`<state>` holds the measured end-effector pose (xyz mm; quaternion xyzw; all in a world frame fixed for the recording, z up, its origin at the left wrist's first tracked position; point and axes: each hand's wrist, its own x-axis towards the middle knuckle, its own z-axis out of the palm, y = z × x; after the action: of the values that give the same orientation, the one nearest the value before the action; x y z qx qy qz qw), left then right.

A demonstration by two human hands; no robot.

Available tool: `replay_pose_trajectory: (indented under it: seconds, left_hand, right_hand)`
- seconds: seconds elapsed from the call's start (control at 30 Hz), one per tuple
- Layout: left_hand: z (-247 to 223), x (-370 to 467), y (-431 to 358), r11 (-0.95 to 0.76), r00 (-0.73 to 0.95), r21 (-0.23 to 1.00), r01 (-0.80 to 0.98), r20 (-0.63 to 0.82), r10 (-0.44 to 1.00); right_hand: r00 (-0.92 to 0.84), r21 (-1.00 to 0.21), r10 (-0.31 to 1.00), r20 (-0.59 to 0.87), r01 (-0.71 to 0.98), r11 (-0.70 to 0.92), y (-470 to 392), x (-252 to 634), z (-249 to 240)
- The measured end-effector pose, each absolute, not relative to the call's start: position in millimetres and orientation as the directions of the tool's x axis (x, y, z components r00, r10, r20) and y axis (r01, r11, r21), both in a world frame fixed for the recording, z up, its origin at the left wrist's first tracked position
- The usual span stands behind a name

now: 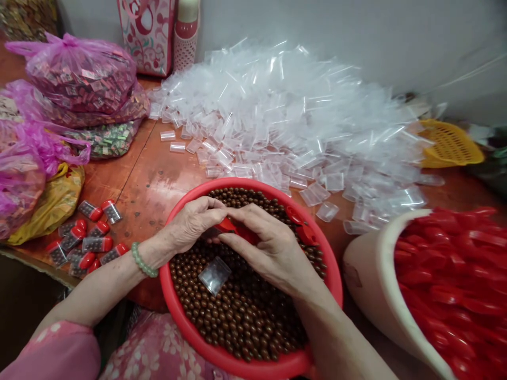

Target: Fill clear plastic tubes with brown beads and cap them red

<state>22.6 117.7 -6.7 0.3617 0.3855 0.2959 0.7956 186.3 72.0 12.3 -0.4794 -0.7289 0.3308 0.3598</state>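
My left hand (200,224) and my right hand (267,240) meet above a red basin (332,269) of small brown balls (237,316). Between their closed fingers is a red plastic cap (227,226), partly covered by the right thumb and fingers. Whether a clear case is also in my left fingers is hidden. A clear flat case (215,275) lies on the balls just below the hands. Near the basin's right inner wall, red plastic caps (304,232) rest on the balls.
A large heap of clear plastic sleeves (277,116) covers the back of the table. At right stands a white bucket (368,264) of red caps (451,279). Filled red-capped cases (97,244) lie at left, near pink bags (83,79). A yellow basket (451,142) sits back right.
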Motion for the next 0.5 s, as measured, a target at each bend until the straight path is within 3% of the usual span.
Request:
replay_pose_trajectory:
  seconds: [0.13,0.23,0.37,0.5]
  left_hand:
    - [-4.4,22.8,118.6,0.571,0.535,0.795,-0.204,-0.399,0.745]
    - [-5.0,23.8,118.2,0.578,0.548,0.791,-0.201,-0.398,0.736]
    - [-10.5,24.8,117.2,0.563,0.61,0.795,-0.224,-0.337,0.717]
    - [-14.1,24.3,117.6,0.597,0.622,0.766,-0.24,-0.351,0.7]
  right_hand:
    - [-0.046,-0.964,0.991,0.125,0.232,0.132,69.6,191.2,10.2]
    - [0.103,-0.981,0.987,0.124,0.16,0.107,69.5,189.1,9.2]
    - [0.056,-0.926,0.962,0.268,0.289,0.241,72.5,182.1,6.2]
    - [-0.129,-0.73,0.883,0.452,0.516,0.449,75.0,180.1,3.1]
